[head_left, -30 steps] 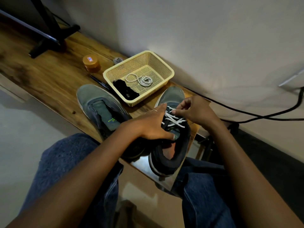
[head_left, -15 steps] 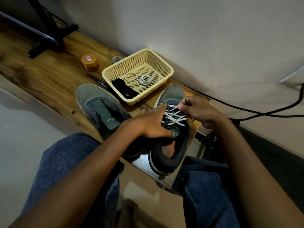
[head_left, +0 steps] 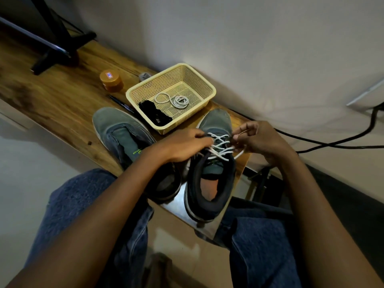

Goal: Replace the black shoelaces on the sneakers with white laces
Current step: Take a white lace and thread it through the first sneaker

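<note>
Two grey sneakers stand on a wooden table. The right sneaker point(head_left: 216, 169) has a white lace point(head_left: 220, 145) crossed through its eyelets. My left hand point(head_left: 185, 146) grips that sneaker's left side at the laces. On the other side, my right hand point(head_left: 259, 140) pinches the white lace end by the eyelets. The left sneaker point(head_left: 124, 138) has no lace, and its tongue lies bare. A yellow basket point(head_left: 207, 88) behind the shoes holds a coiled white lace point(head_left: 176, 100) and a bundle of black laces point(head_left: 154, 114).
An orange-lidded jar point(head_left: 111, 80) and a dark pen point(head_left: 121, 102) lie left of the basket. A black stand point(head_left: 60, 48) sits at the far left of the table. Black cables point(head_left: 332, 142) run along the wall at the right. My knees are under the table's front edge.
My right hand has shifted slightly toward the eyelets while holding the lace. My left hand has slid forward along the sneaker's lacing. The shoes have stayed in place.
</note>
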Tool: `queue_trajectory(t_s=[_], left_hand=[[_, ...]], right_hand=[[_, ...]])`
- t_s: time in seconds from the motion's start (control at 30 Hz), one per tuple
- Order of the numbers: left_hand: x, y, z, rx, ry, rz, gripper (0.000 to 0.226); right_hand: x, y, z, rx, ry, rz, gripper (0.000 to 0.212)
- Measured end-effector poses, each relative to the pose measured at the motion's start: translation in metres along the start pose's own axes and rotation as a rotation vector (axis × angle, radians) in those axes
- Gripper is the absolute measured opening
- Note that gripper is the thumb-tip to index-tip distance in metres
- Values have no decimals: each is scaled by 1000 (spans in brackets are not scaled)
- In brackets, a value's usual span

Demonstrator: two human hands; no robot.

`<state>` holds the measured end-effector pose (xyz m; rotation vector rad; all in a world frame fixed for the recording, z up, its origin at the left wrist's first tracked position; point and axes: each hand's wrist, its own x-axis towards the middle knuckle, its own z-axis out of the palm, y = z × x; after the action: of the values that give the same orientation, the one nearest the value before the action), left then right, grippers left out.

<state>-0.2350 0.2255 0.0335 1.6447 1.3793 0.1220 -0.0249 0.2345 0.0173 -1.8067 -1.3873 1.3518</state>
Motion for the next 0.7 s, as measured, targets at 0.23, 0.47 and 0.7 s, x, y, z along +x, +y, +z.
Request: queue_trajectory(t_s=[0.23,0.47,0.7], left_hand=[[17,-3,14,16,352,-2,30],[24,-5,15,-41,385,-37,22],[23,-5,15,-38,360,-55,23]], right_hand=[[-7,-4,4,-228,-25,-158,8],[-7,-1,3,-295,-68,-221,19],[-6,3,-3,-235,-156,-201,19]])
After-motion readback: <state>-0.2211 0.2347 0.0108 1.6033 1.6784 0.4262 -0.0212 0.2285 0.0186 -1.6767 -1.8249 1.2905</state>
